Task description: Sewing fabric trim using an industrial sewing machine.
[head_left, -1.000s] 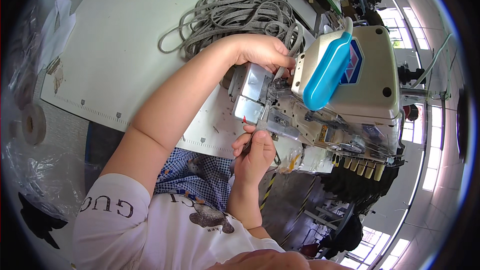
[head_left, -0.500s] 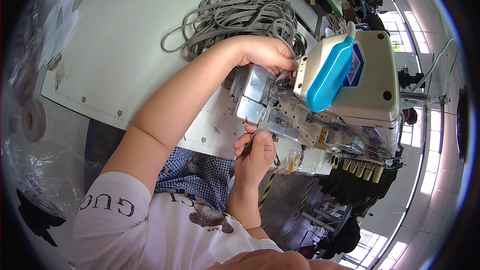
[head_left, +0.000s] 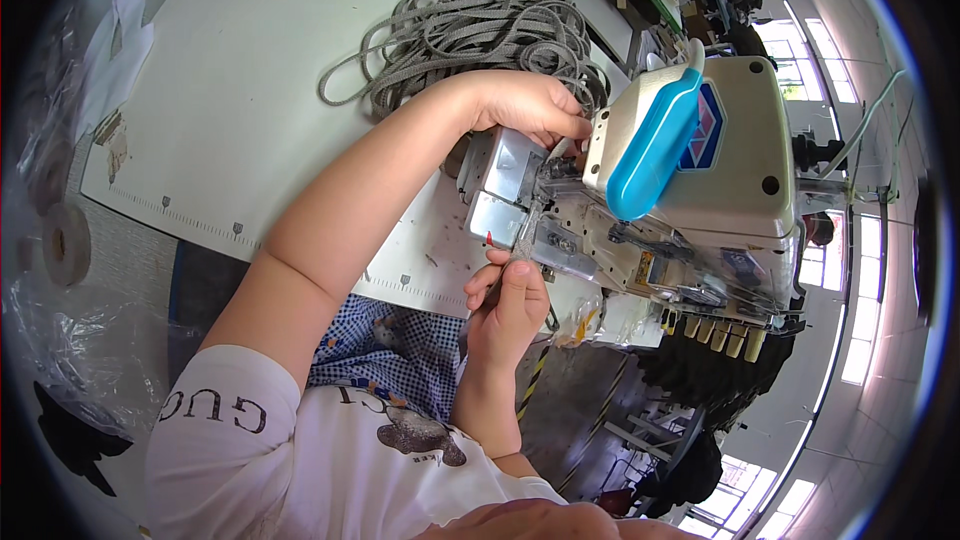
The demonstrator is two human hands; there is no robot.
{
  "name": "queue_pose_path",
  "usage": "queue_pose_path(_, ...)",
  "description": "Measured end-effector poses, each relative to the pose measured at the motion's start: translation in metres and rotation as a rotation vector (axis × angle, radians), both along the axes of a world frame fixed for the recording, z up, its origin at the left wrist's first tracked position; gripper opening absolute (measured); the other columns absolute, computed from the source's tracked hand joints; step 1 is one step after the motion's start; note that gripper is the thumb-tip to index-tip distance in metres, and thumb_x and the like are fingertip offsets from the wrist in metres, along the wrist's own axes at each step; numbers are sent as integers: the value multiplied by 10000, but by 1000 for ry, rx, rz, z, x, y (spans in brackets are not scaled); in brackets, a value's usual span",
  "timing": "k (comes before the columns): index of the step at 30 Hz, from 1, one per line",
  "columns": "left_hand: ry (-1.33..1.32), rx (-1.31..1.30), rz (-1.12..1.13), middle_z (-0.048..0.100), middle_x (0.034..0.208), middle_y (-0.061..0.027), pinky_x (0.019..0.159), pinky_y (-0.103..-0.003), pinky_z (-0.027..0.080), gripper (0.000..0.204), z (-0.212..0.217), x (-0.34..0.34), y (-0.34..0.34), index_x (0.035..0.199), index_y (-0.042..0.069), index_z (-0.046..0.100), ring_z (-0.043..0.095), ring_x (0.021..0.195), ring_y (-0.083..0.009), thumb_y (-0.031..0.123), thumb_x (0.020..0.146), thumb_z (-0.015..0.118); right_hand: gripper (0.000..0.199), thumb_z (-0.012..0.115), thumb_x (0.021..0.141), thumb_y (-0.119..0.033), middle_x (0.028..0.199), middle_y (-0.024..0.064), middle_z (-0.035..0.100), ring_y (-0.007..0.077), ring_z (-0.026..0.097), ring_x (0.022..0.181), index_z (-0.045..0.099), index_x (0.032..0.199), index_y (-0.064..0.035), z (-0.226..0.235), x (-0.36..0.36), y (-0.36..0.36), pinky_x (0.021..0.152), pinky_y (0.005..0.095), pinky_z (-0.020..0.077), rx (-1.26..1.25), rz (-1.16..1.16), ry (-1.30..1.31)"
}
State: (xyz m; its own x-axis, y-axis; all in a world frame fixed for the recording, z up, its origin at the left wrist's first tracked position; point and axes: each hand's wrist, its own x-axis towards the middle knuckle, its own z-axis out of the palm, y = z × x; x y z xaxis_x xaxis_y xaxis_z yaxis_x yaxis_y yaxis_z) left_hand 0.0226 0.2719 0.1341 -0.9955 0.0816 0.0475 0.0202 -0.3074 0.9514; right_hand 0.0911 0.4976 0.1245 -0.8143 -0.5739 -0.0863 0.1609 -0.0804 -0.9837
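A cream sewing machine with a blue curved part stands at the right. My left hand reaches behind its needle area, fingers closed on a narrow grey flat cord; the fingertips are partly hidden by the machine head. On the near side, my right hand pinches the same sort of grey strip between thumb and fingers, just before the presser foot. Between the hands the strip passes beside the metal plate. Beyond my left hand lies a tangled heap of grey flat cord.
The white table has a printed ruler along its near edge. A roll of tape, clear plastic wrap and a white cloth scrap are at the left. Dark fabric hangs beneath the machine at the right.
Both hands keep nearly the same places and grips. The whole view has shifted very slightly; a little more grey strip shows above my right fingertips.
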Motion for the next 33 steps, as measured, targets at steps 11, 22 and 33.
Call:
queue_pose_path(11, -97, -726, 608, 631, 796, -81, 701, -320, 470, 216, 18, 48, 7, 829, 34, 650, 602, 742, -241, 240, 817, 586, 271, 450, 946, -206, 651, 103, 595, 89, 464, 484, 577, 947, 33, 3, 0, 2, 481, 179, 372, -5, 40, -21)
queue_pose_path(22, 186, -1060, 1038, 546, 871, -66, 801, -357, 402, 139, 32, 107, 111, 727, 55, 606, 511, 868, -249, 160, 701, 693, 167, 473, 922, -127, 731, 50, 587, 70, 484, 565, 542, 986, 11, -4, -2, 9, 524, 188, 376, -18, 156, 12)
queue_pose_path(33, 251, -925, 814, 516, 916, -101, 833, -353, 383, 55, 31, 133, 124, 761, 42, 501, 498, 864, -276, 52, 781, 551, 130, 472, 907, -90, 711, 3, 555, 46, 486, 592, 531, 968, 8, 8, -3, 10, 537, 171, 384, -26, 182, -60)
